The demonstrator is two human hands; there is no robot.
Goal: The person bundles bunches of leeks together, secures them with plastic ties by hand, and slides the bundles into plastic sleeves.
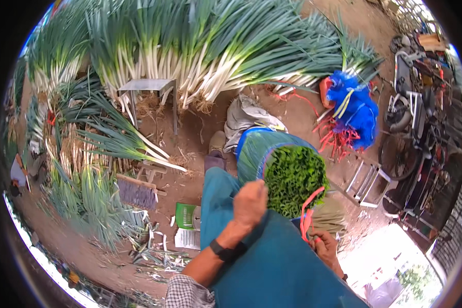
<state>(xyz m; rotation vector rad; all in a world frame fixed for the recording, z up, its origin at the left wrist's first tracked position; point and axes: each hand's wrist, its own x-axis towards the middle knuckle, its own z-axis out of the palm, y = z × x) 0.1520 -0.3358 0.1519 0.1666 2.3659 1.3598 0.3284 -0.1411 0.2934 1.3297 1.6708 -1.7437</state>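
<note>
A blue-green mesh bag (250,154), packed with leafy greens (296,179), leans in front of my knees with its mouth tilted towards me. My left hand (250,202) is curled into a fist at the near left side of the bag's rim; its fingertips are hidden. In my right hand (324,248), below the mouth, is a red plastic strip (305,219), whose loop rises in front of the greens. A teal apron (277,265) covers my lap.
Long rows of leeks (200,50) lie beyond a small metal stool (148,84). A broom head (136,192) and green packet (186,216) are at left. At right are blue netting (354,107), red strips (337,140), a metal frame (364,184) and a parked bike (408,111).
</note>
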